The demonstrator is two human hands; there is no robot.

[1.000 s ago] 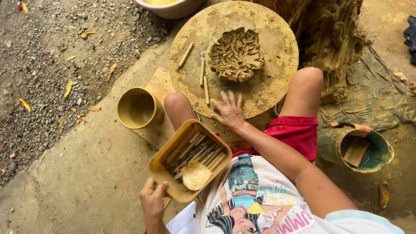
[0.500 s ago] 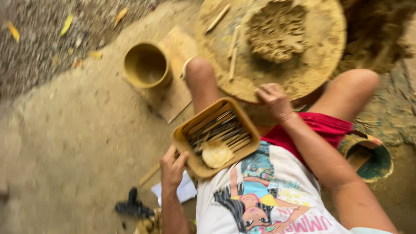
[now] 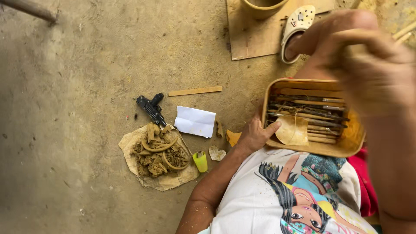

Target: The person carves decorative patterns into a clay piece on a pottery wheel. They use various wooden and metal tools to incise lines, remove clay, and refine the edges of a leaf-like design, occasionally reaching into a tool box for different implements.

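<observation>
We are observing a person sitting on a packed earthen floor [image 3: 78, 78], seen from above. The left hand [image 3: 255, 134] is gripping the near left corner of a yellow rectangular tray [image 3: 353, 138] resting on the lap; the thumb is lying over the rim and the fingers are curling beneath, so this grip is closed on the tray. The tray is holding a row of slim wooden and metal modelling tools [image 3: 310, 112] lying lengthwise, with a thin pale clay piece [image 3: 292, 130] sitting on top at the near edge.

The right hand [image 3: 368, 65] is hanging above the far right part of the tray, close to the lens and heavily blurred. Its fingers are appearing bent, but we cannot tell how far its grip is open or whether it is holding anything.

On the floor to the left of the tray we are noting: a blank white paper rectangle [image 3: 195, 121], unlabelled on the visible face; a flat wooden strip [image 3: 195, 91] just beyond it; a black tool [image 3: 151, 108] lying at an angle; a pile of clay scraps and coils [image 3: 158, 154] sitting on a brown torn sheet [image 3: 130, 147]; a small yellow-green cup [image 3: 200, 161] beside that sheet; and a small heart-shaped clay piece [image 3: 216, 153] near the cup. Further off, a tan round pot [image 3: 262, 6] is standing on a flat board [image 3: 251, 41], and a white clog [image 3: 297, 26] is lying partly on that board.
</observation>
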